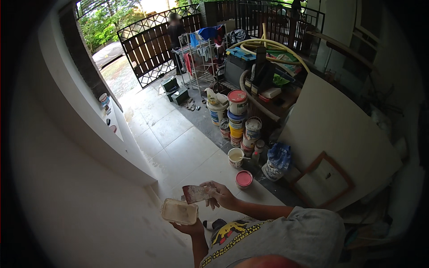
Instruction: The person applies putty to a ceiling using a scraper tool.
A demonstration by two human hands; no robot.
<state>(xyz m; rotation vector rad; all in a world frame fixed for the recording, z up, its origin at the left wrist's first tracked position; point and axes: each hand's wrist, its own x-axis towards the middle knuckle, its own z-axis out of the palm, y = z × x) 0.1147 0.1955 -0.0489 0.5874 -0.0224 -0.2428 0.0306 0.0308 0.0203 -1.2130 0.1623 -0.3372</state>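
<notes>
My left hand (192, 228) supports a shallow rectangular plastic tub (179, 222) from below and along its near side. Pale, whitish paste coats the inside of the tub. My right hand (222, 196) is closed around a wide putty knife (196, 194). Its broad reddish-brown blade, smeared with white, points left and sits just above the tub's far right edge. Whether blade and tub touch, I cannot tell. The knife's handle is mostly hidden by my fingers.
A white wall (107, 196) curves along my left. Ahead on the tiles stand an open paint bucket (236, 158), a red-lidded bucket (244, 179) and several stacked pails (237, 114). A large white board (339, 138) leans at right. Farther off, a person (175, 33) stands near a laundry rack (199, 56) and gate.
</notes>
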